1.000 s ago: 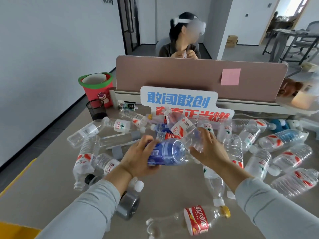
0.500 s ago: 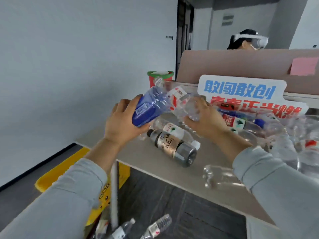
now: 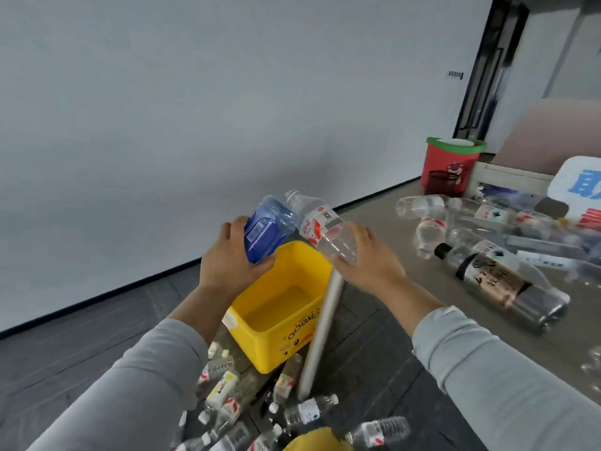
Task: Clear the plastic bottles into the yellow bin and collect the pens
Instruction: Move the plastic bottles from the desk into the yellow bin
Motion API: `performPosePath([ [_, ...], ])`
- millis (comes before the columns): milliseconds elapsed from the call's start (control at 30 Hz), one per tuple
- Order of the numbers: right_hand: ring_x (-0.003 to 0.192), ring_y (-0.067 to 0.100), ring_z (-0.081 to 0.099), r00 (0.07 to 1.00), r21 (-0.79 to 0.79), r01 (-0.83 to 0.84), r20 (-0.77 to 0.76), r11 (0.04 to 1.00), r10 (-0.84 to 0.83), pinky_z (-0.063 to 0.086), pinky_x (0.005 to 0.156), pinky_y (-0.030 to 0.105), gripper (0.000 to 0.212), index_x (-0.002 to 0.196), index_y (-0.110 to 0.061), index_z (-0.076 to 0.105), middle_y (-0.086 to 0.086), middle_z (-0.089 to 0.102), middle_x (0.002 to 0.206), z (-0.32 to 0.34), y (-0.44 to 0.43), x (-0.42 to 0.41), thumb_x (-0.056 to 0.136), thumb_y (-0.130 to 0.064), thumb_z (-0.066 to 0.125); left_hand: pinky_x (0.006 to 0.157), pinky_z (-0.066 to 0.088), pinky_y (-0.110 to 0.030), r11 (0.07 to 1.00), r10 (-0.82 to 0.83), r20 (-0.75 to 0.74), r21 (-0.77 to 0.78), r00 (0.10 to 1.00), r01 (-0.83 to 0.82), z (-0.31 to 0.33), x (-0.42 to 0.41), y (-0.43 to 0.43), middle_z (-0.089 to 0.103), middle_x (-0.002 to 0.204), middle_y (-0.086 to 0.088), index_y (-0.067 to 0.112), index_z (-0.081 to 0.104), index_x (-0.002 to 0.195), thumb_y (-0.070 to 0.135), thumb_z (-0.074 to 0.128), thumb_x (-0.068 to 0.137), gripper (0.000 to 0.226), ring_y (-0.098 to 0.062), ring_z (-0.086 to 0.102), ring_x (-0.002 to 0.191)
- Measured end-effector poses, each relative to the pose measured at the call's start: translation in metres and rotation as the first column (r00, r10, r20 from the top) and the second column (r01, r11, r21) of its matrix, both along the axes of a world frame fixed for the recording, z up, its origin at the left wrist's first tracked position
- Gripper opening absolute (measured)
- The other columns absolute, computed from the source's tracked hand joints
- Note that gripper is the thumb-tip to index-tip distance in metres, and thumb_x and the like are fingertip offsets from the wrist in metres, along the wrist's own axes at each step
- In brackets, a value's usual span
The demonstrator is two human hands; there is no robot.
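Observation:
My left hand (image 3: 231,263) grips a blue plastic bottle (image 3: 265,231), held tilted above the near-left rim of the yellow bin (image 3: 276,340). My right hand (image 3: 364,260) grips a clear bottle with a red-and-white label (image 3: 322,227), its open neck pointing up and left, above the bin's right edge. The bin stands on the dark floor beside the desk and shows a bare yellow bottom. Several more plastic bottles (image 3: 487,271) lie on the desk to the right. No pens are visible.
A white desk leg (image 3: 320,330) runs down in front of the bin. Several bottles (image 3: 302,411) lie scattered on the floor near my feet. A red bucket with a green rim (image 3: 450,164) and a black mesh cup (image 3: 440,182) stand at the desk's far corner.
Both hands have carried their bottles left off the desk and now hold them above the yellow bin. My view has swung left and down to the floor.

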State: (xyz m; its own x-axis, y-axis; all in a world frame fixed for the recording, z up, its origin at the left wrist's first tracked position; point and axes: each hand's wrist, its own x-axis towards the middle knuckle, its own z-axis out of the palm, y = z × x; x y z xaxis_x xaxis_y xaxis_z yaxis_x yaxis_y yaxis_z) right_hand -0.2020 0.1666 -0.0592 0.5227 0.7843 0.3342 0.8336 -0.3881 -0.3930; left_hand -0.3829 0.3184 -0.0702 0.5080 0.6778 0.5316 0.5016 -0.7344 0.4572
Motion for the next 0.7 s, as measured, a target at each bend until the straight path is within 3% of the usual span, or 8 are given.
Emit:
performPosePath([
  [167,0.110,0.022,0.053,0.989,-0.039,-0.143,0.027,0.989,0.144,0.047,0.079,0.030,0.065,0.141,-0.021,0.023,0.006,0.044,0.132,-0.056,0.060,-0.029,0.090,-0.047,0.052,0.077,0.052,-0.039,0.978,0.154,-0.049,-0.131,0.987,-0.160,-0.042,-0.042,0.053,0.049,0.130,-0.008,0.011,0.037,0.133,0.047,0.072,0.076,0.075,-0.029,0.062,0.102],
  [367,0.114,0.027,0.050,0.966,-0.082,-0.223,0.115,0.971,0.232,0.047,0.086,0.036,0.061,0.142,-0.019,0.031,0.010,0.047,0.132,-0.113,0.141,-0.019,0.090,-0.041,0.054,0.076,0.049,-0.042,0.929,0.262,-0.145,-0.230,0.954,-0.290,-0.087,-0.046,0.106,0.047,0.132,-0.008,0.011,0.037,0.133,0.052,0.069,0.077,0.077,-0.031,0.061,0.103],
  [467,0.136,0.036,0.029,0.977,-0.162,-0.108,0.165,0.981,0.135,0.032,0.108,0.044,0.069,0.149,-0.018,0.017,0.019,0.024,0.152,-0.105,0.196,0.006,0.093,-0.043,0.049,0.079,0.050,-0.042,0.920,0.273,-0.178,-0.238,0.945,-0.311,-0.091,-0.036,0.127,0.044,0.134,-0.008,0.011,0.034,0.136,0.054,0.065,0.079,0.078,-0.031,0.059,0.107],
  [533,0.144,0.036,0.012,0.985,-0.225,-0.078,0.133,0.971,0.110,0.020,0.115,0.044,0.070,0.150,-0.019,0.009,0.015,0.007,0.158,-0.099,0.220,0.012,0.095,-0.048,0.042,0.080,0.050,-0.043,0.920,0.273,-0.182,-0.239,0.945,-0.311,-0.090,-0.028,0.138,0.043,0.135,-0.009,0.010,0.033,0.137,0.053,0.064,0.080,0.078,-0.031,0.058,0.109],
  [700,0.140,0.030,0.025,0.972,-0.207,-0.159,0.137,0.965,0.190,0.030,0.110,0.039,0.064,0.149,-0.014,0.017,0.011,0.020,0.155,-0.104,0.212,0.001,0.097,-0.041,0.042,0.086,0.052,-0.043,0.948,0.217,-0.213,-0.186,0.952,-0.258,-0.087,-0.007,0.145,0.043,0.134,-0.010,0.010,0.032,0.138,0.053,0.060,0.083,0.075,-0.030,0.057,0.112],
])
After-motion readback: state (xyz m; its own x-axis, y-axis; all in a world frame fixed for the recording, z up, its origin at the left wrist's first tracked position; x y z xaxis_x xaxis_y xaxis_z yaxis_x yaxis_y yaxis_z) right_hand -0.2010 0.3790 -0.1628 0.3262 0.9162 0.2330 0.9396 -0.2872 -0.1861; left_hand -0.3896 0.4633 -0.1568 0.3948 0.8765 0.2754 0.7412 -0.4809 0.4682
